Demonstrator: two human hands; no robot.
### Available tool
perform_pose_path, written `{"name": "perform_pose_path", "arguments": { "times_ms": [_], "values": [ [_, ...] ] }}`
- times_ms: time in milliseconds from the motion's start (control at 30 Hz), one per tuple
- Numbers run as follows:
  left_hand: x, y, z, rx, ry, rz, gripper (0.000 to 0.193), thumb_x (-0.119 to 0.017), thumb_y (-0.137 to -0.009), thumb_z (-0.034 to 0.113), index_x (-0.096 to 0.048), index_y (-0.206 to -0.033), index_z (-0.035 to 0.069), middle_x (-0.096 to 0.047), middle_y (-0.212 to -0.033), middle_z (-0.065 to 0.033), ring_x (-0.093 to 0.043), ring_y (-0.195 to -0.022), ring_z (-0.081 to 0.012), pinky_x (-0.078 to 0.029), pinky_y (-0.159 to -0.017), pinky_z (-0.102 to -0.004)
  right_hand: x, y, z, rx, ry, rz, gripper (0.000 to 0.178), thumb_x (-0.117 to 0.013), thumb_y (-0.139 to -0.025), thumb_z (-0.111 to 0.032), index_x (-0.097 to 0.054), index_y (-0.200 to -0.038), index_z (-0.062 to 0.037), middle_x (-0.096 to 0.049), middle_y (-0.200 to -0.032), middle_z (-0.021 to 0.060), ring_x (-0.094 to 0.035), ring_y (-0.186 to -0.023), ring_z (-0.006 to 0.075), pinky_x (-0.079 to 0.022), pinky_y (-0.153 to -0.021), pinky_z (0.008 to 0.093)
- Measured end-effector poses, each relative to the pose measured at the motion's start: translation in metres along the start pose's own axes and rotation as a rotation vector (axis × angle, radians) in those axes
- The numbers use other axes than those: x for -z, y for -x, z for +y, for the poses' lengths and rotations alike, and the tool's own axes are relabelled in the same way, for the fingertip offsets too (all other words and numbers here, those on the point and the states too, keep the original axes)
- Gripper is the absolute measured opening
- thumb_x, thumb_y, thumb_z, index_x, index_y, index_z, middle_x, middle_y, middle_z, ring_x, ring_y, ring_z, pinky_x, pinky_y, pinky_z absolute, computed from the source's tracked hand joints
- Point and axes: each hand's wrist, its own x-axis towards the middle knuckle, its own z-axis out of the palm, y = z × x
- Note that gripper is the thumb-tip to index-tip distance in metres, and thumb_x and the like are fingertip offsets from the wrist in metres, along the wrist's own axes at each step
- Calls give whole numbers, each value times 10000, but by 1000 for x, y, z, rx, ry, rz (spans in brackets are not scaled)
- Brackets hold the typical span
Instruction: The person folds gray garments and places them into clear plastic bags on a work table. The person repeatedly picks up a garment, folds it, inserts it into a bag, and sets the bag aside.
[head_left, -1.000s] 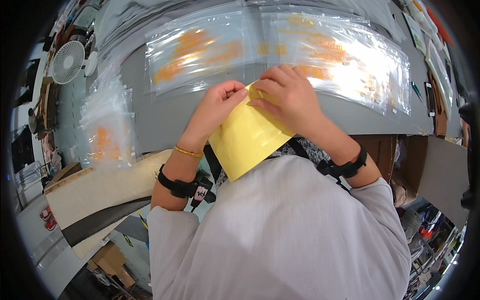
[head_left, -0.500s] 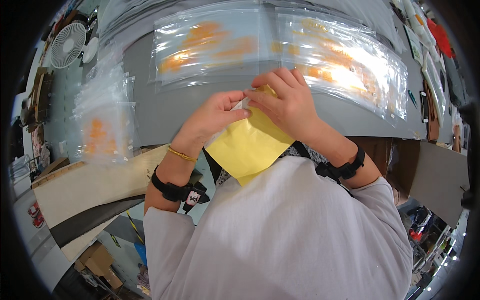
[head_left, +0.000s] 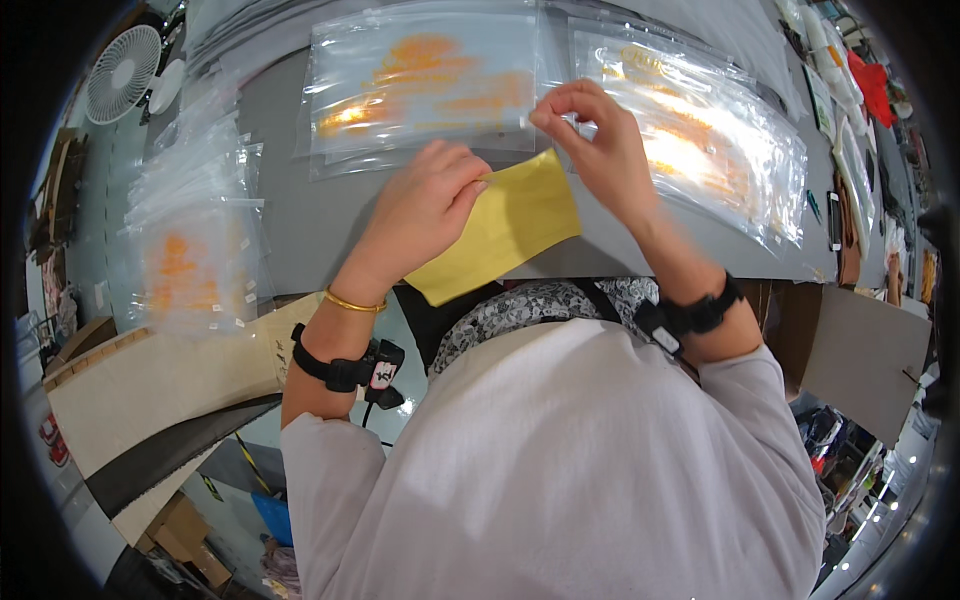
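Note:
My left hand [head_left: 425, 205] grips a yellow sheet of paper [head_left: 510, 220] at its upper left, thumb on top and fingers curled. The sheet hangs over the table's near edge, its lower part in front of my lap. Apart from the sheet, my right hand [head_left: 600, 140] is raised, thumb and forefinger pinched together. A tiny white piece [head_left: 522, 121] shows at those fingertips; whether they hold it or it lies on the bag beneath, I cannot tell. Under and beyond the hands lie clear plastic bags with orange print [head_left: 420, 85], and a shinier stack of such bags [head_left: 690, 130] is to the right.
More clear printed bags [head_left: 190, 270] overlap in a pile at the left edge of the grey table [head_left: 300, 230]. A white fan [head_left: 122, 75] stands far left. A phone [head_left: 834, 220] and a teal pen [head_left: 813, 206] lie at the right. An open cardboard box [head_left: 860, 350] is below right.
My right hand has left the yellow sheet and moved up and right toward the bags. The left hand has turned over the sheet, which now lies flatter and higher.

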Motion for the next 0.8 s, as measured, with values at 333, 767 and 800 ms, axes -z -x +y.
{"name": "perform_pose_path", "arguments": {
  "times_ms": [333,767,800],
  "values": [
    [-23,-14,-12,-188,-130,92,112,-652,-900,40,-653,-998,-14,-602,-1362,-174,-573,-1240,-395,-489,-1036,-478,-51,-6,53,-213,243,-55,199,-764,-889,-264,-784,-870,-67,-704,-1118,-10,-574,-1132,217,-323,-1031,393],
    [-25,-19,-10,-261,-188,96,130,-668,-845,42,-641,-967,5,-615,-1417,-169,-563,-1225,-358,-468,-1028,-481,-31,-13,45,-4,518,-83,212,-807,-856,-250,-777,-961,-68,-704,-1128,20,-613,-1054,294,-445,-954,411],
    [-27,-17,-9,-253,-189,105,142,-679,-831,31,-631,-961,2,-614,-1424,-166,-561,-1227,-363,-472,-1023,-482,-27,-23,47,35,594,-65,244,-812,-853,-262,-775,-1006,-76,-705,-1135,27,-621,-1050,301,-457,-942,412]
  ]
}}
